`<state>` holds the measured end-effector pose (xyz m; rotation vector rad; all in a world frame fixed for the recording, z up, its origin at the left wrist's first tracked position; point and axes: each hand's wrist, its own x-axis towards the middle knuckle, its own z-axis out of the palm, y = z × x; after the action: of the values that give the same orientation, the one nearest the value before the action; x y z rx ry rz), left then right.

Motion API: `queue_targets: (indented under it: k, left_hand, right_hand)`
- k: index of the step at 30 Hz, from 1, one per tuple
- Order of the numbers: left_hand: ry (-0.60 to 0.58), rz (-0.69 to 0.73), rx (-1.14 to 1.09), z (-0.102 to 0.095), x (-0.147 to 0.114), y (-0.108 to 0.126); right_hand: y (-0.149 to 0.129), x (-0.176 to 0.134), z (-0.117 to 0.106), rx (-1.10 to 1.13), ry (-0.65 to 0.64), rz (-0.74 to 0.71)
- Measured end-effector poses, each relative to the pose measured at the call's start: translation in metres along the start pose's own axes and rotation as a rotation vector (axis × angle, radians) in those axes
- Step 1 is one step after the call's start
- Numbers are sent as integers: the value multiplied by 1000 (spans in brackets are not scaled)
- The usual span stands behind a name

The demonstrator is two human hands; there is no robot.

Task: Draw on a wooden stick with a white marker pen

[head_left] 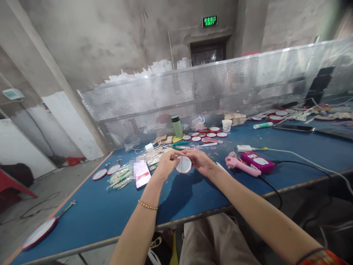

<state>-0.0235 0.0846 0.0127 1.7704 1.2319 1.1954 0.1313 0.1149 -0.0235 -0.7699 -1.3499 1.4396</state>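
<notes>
My left hand and my right hand hold a small round fan between them, above the front half of the blue table. It has a white face, a red rim and a thin reddish line near its top. My left fingers pinch its left edge; those of my right hand close on its upper right edge, partly hidden. No handle shows on this piece. Left of my hands, a lit phone lies by a bundle of thin sticks. A pink glue gun lies to the right.
Finished-looking round fans with handles lie at the left edge. A green bottle, a paper cup and several red-rimmed discs stand or lie behind. A purple box trails cables on the right. A perforated metal screen borders the back.
</notes>
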Motion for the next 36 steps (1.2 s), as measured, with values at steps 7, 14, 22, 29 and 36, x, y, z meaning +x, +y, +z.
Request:
queue_targets:
  k: [7, 14, 22, 29, 36]
  left_hand:
    - [-15, 22, -49, 0, 1, -4]
    - [-26, 21, -105, 0, 0, -5]
    - [-25, -3, -90, 0, 2, -8]
    - [-27, -14, -79, 1, 1, -7]
    - [-25, -4, -95, 1, 0, -4]
  right_hand:
    - [0, -3, 7, 257, 48, 27]
    - [-4, -5, 10, 294, 89, 27]
    - [-2, -4, 9, 320, 114, 35]
    - [-5, -7, 11, 327, 103, 17]
    - [-3, -6, 8, 282, 146, 18]
